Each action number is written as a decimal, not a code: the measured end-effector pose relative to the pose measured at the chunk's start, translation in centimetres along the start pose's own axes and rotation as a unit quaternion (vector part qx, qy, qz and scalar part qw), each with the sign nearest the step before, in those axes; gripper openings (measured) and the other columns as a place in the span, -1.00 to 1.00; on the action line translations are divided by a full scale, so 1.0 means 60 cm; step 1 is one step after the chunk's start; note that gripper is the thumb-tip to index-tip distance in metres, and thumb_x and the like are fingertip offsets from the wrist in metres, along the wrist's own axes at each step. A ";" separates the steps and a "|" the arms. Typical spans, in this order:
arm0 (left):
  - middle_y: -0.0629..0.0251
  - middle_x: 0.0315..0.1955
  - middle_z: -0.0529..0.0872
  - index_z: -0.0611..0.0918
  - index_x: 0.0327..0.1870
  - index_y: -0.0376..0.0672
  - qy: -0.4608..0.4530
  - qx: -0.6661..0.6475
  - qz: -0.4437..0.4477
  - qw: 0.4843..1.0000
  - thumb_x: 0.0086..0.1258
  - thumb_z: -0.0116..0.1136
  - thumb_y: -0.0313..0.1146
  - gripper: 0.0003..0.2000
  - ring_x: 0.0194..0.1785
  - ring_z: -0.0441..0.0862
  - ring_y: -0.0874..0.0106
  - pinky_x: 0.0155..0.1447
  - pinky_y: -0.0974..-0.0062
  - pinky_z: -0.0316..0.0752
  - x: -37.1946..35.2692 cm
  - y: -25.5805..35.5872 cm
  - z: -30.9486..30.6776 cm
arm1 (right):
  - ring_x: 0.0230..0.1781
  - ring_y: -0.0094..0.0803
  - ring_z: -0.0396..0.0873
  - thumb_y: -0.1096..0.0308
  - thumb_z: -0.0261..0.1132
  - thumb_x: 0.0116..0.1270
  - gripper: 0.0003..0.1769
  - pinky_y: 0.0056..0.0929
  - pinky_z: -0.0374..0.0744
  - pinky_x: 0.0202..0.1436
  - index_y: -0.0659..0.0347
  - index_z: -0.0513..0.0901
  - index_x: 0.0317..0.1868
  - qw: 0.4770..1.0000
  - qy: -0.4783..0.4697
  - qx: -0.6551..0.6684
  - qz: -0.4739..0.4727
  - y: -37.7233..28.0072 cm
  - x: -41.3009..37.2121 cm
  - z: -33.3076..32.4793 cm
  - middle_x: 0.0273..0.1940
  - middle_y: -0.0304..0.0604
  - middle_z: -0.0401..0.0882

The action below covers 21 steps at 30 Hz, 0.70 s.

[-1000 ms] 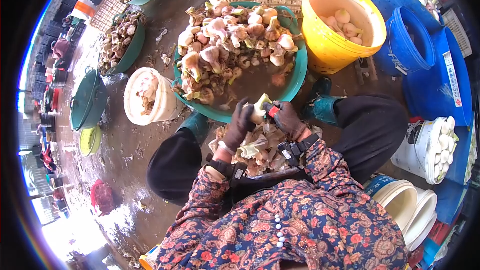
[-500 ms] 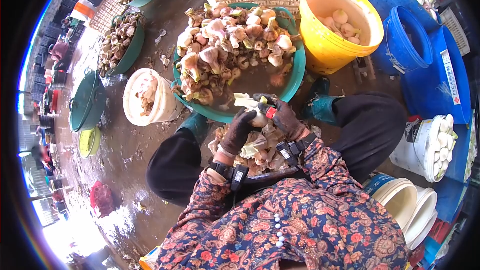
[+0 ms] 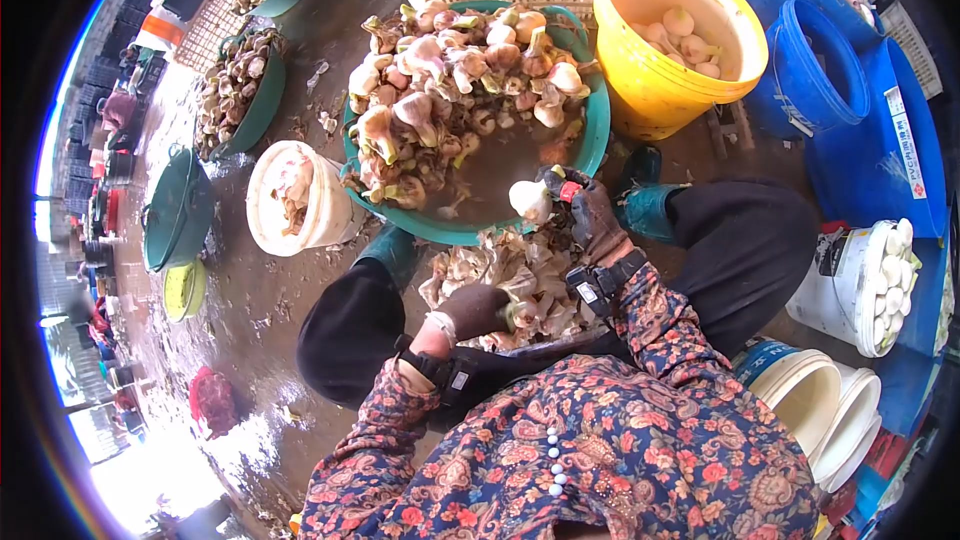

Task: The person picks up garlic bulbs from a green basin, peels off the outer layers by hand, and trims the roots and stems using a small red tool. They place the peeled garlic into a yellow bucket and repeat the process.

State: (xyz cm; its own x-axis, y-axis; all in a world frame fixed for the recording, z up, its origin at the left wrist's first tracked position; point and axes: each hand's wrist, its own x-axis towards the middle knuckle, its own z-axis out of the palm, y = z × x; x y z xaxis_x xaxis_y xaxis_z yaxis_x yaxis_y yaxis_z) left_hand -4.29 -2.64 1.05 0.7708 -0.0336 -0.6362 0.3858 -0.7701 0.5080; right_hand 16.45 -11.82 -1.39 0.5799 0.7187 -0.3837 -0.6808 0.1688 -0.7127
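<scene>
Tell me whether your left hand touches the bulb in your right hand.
Apart: the head view shows peelings between the left hand and the bulb.

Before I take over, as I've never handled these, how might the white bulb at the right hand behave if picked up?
The white bulb will probably feel firm, since its rounded shape shows no sag in the right hand. It may roll if set down, as its sides curve. Its smooth-looking surface could be slippery if wet, which I can't tell.
</scene>
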 end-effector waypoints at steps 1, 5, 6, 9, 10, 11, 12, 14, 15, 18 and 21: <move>0.08 -0.39 0.69 0.67 -0.28 -0.15 0.017 -0.023 0.006 1.000 0.00 0.33 -0.11 -0.66 -0.26 0.64 0.13 -0.14 0.24 0.50 -0.002 -0.021 0.019 | -0.23 -0.47 0.59 0.41 0.32 0.20 -0.75 -0.52 0.57 -0.13 0.29 0.62 -0.12 1.000 0.000 0.000 -0.001 -0.003 -0.004 0.000 -0.25 -0.24 0.62; 0.27 -0.52 0.68 0.64 -0.30 -0.30 0.323 -0.263 -0.054 0.907 0.19 0.32 -0.31 -0.77 -0.47 0.57 0.56 -0.34 0.60 0.45 0.012 0.017 -0.045 | -0.27 -0.51 0.57 0.36 0.35 0.18 -0.74 -0.54 0.57 -0.18 0.28 0.62 -0.13 0.997 -0.005 -0.001 0.082 -0.001 -0.014 -0.003 -0.28 -0.28 0.61; 0.38 -0.55 0.65 0.64 -0.33 -0.29 0.405 -0.341 -0.014 0.848 0.21 0.31 -0.35 -0.82 -0.47 0.50 0.63 -0.33 0.60 0.44 0.024 0.022 -0.058 | -0.29 -0.52 0.57 0.34 0.36 0.18 -0.73 -0.55 0.57 -0.20 0.27 0.62 -0.14 0.995 -0.016 -0.028 0.089 0.007 -0.009 -0.011 -0.29 -0.28 0.61; 0.28 -0.29 0.64 0.66 -0.21 -0.27 0.515 -0.307 0.098 0.794 0.13 0.35 -0.41 -0.78 -0.32 0.57 0.52 -0.19 0.60 0.47 0.048 0.045 -0.096 | -0.33 -0.56 0.54 0.32 0.36 0.18 -0.73 -0.57 0.54 -0.23 0.29 0.62 -0.16 0.999 0.001 -0.036 0.027 0.007 -0.020 0.006 -0.30 -0.28 0.61; 0.28 -0.29 0.64 0.66 -0.21 -0.27 0.513 -0.307 0.099 0.795 0.13 0.35 -0.41 -0.78 -0.32 0.57 0.52 -0.19 0.60 0.47 0.050 0.042 -0.099 | -0.33 -0.56 0.54 0.32 0.36 0.18 -0.73 -0.57 0.54 -0.23 0.29 0.62 -0.16 0.999 0.002 -0.035 0.027 0.003 -0.021 0.009 -0.30 -0.28 0.61; 0.24 -0.25 0.63 0.67 -0.19 -0.24 0.478 -0.248 0.119 0.834 0.09 0.37 -0.43 -0.75 -0.29 0.59 0.46 -0.18 0.57 0.49 0.050 0.037 -0.102 | -0.33 -0.56 0.54 0.32 0.36 0.18 -0.73 -0.57 0.54 -0.23 0.29 0.62 -0.16 0.999 -0.015 -0.031 0.038 -0.001 -0.022 0.010 -0.30 -0.28 0.61; 0.20 -0.21 0.61 0.67 -0.18 -0.21 0.440 -0.188 0.138 0.867 0.05 0.38 -0.44 -0.72 -0.27 0.61 0.40 -0.17 0.54 0.50 0.049 0.034 -0.103 | -0.34 -0.56 0.53 0.33 0.36 0.18 -0.74 -0.57 0.53 -0.24 0.29 0.62 -0.16 0.998 -0.032 -0.028 0.050 -0.004 -0.022 0.010 -0.31 -0.28 0.61; 0.19 -0.23 0.62 0.68 -0.19 -0.18 0.437 -0.173 0.150 0.870 0.02 0.39 -0.44 -0.72 -0.27 0.62 0.36 -0.18 0.51 0.51 0.043 0.035 -0.099 | -0.33 -0.56 0.54 0.35 0.36 0.18 -0.74 -0.55 0.54 -0.22 0.30 0.62 -0.16 0.996 -0.043 -0.060 0.059 -0.005 -0.021 0.005 -0.31 -0.28 0.61; 0.18 -0.25 0.62 0.69 -0.20 -0.16 0.436 -0.158 0.162 0.871 0.00 0.40 -0.44 -0.72 -0.27 0.62 0.33 -0.20 0.48 0.51 0.038 0.037 -0.098 | -0.33 -0.57 0.54 0.36 0.35 0.18 -0.75 -0.54 0.55 -0.21 0.30 0.62 -0.16 0.992 -0.056 -0.093 0.069 -0.005 -0.021 0.003 -0.30 -0.27 0.61; 0.21 -0.38 0.63 0.67 -0.36 -0.16 0.456 -0.113 0.133 0.872 0.02 0.38 -0.40 -0.83 -0.36 0.61 0.25 -0.30 0.42 0.51 0.031 0.045 -0.085 | -0.29 -0.54 0.56 0.37 0.34 0.18 -0.75 -0.50 0.57 -0.17 0.30 0.62 -0.15 0.990 -0.066 -0.106 0.072 0.008 -0.016 0.000 -0.28 -0.26 0.62; 0.20 -0.48 0.61 0.63 -0.44 -0.13 0.426 -0.085 0.084 0.897 0.10 0.32 -0.29 -0.85 -0.37 0.60 0.14 -0.35 0.32 0.48 0.018 0.049 -0.058 | -0.27 -0.53 0.57 0.37 0.34 0.18 -0.76 -0.50 0.57 -0.14 0.30 0.62 -0.16 0.995 -0.071 -0.063 0.042 0.007 -0.021 0.003 -0.26 -0.25 0.62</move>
State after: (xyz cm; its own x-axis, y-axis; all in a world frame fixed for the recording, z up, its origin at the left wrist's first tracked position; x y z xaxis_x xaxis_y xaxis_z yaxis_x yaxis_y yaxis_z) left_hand -0.55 -2.71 3.86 0.9050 0.4143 0.0965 0.2428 -0.6894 0.6825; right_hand 15.34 -12.54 -1.06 0.4483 0.8162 -0.3646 -0.6579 0.0251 -0.7527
